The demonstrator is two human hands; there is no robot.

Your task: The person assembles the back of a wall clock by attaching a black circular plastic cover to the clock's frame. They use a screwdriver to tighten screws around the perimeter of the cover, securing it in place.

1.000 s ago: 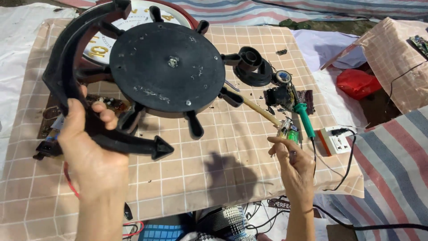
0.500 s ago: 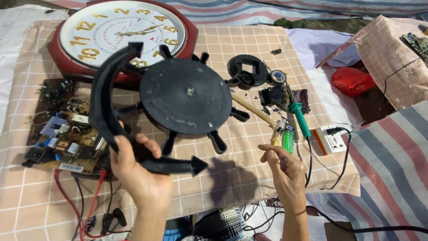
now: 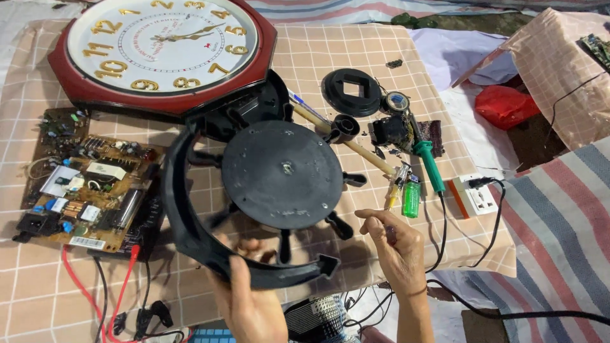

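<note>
- The left hand (image 3: 251,302) grips the curved rim of a black round plastic fan guard with spokes (image 3: 279,178), tilted above the checked cloth (image 3: 356,51), its flat back facing the camera.
- The right hand (image 3: 397,248) pinches a slim dark tool near a green soldering iron (image 3: 429,162) — little bare cloth between the red-framed wall clock (image 3: 165,47) and the brown circuit board (image 3: 82,184).

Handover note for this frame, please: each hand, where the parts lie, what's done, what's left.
Left hand: grip on the black fan base, raised and tilted over the mat.
Right hand: pinching a small tool I cannot make out.
Circuit board lies left, wall clock behind, soldering iron and lighter right.
Done: base off the mat. Left: nothing else started that shows.
</note>
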